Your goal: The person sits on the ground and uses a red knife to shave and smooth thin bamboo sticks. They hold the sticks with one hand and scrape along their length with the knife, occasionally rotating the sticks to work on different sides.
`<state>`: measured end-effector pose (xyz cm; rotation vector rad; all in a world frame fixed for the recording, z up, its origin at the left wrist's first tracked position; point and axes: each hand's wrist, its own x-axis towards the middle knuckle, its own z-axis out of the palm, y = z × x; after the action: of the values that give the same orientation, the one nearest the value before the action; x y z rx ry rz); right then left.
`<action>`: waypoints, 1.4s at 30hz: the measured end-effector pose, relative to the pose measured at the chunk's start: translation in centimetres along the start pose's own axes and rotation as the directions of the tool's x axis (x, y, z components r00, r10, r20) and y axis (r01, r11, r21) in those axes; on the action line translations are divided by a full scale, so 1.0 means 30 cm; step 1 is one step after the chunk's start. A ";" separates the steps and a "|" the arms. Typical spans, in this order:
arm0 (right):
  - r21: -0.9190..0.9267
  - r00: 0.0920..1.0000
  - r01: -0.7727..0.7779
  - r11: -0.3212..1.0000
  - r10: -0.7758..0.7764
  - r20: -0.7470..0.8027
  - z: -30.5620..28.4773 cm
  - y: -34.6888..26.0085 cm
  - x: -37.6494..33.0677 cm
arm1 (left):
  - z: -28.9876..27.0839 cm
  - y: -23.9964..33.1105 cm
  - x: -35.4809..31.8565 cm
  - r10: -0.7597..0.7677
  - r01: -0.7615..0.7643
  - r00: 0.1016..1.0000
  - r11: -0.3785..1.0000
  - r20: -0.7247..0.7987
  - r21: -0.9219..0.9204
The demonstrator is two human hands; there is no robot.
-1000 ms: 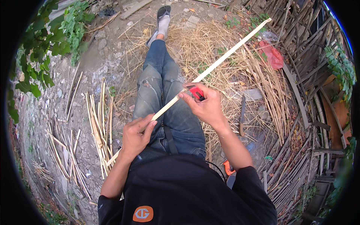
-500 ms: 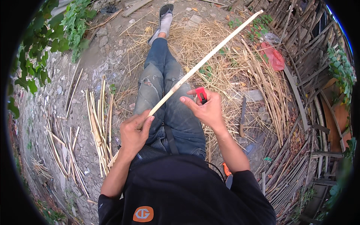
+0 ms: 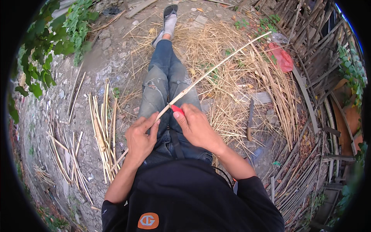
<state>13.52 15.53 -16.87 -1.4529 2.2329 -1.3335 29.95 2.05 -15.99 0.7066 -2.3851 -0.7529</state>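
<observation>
My left hand (image 3: 142, 135) is closed round a long, pale bamboo strip (image 3: 201, 78), pinching it between thumb and fingers over my lap. The strip slants up to the far right, and its near end passes under my left forearm. My right hand (image 3: 197, 127) is closed on a red utility knife (image 3: 177, 110). The knife's tip meets the strip just beyond my left fingers, a little nearer than a node in the bamboo. Most of the knife's handle is hidden in my right palm.
Split bamboo strips (image 3: 103, 129) lie in a bundle at my left. A wooden-handled knife (image 3: 250, 120) rests on the ground at my right, near scattered shavings (image 3: 232, 112). More long strips (image 3: 284, 104), a red plastic bag (image 3: 281, 58) and stacked sticks (image 3: 297, 174) are farther right.
My right hand has come left and nearer, bringing the utility knife onto the bamboo strip. The strip has turned, its far end dropping lower, and shows a narrower side.
</observation>
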 end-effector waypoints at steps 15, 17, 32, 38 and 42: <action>-0.330 0.995 -0.095 0.939 0.093 -0.022 -0.022 0.083 0.062 | -0.046 -0.026 -0.017 0.003 -0.004 0.999 1.000 0.041 0.027; -0.339 0.977 -0.093 0.936 0.021 -0.211 0.008 0.180 0.089 | -0.086 -0.023 -0.018 0.013 -0.017 0.999 0.996 0.049 0.090; 0.414 0.879 -0.212 0.885 0.358 -0.314 -0.209 0.297 0.137 | -0.067 -0.072 -0.011 -0.035 0.035 0.999 0.999 0.000 0.008; 0.020 0.992 -0.027 0.999 0.029 -0.120 -0.005 0.051 0.007 | -0.040 -0.077 -0.009 0.005 -0.005 1.000 0.999 -0.021 0.039; 0.025 0.968 0.200 0.979 -0.201 0.151 0.064 0.051 -0.041 | -0.006 -0.100 -0.009 -0.085 0.093 0.995 0.984 0.061 -0.153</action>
<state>14.22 15.57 -19.51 -1.7537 2.0259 -1.2365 31.20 0.02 -17.86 0.7399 -2.3242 -0.9954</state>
